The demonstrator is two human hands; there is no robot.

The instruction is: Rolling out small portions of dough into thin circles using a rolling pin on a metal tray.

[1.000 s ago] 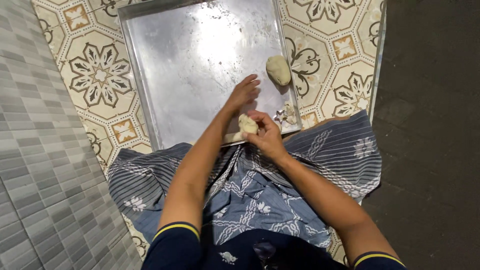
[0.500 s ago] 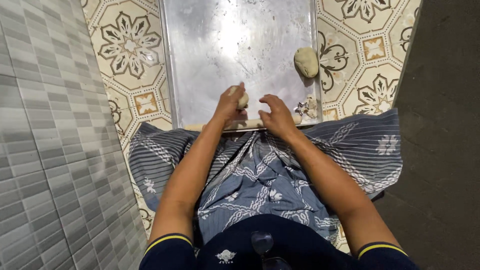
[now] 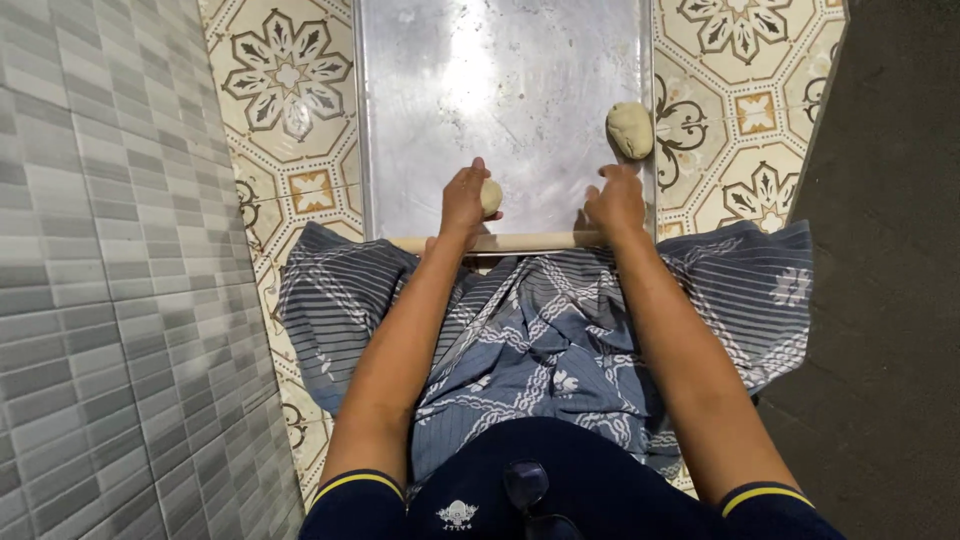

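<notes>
Left hand [image 3: 465, 200] cups a small dough ball [image 3: 491, 196] on the metal tray [image 3: 420, 120]; right hand [image 3: 617, 203] looks loosely curled, holding nothing, near the rolling pin [image 3: 520, 241]. Dough is probably soft and tacky, so cradle it from the sides.

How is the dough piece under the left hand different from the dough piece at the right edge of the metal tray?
The dough ball by the left hand looks smaller and rounder; the dough lump at the tray's right edge is larger and more oval. The left hand touches and partly covers the ball, while the lump lies free, with the right hand just below it. The ball sits mid-tray, the lump on the rim. Both are pale beige dough.
</notes>
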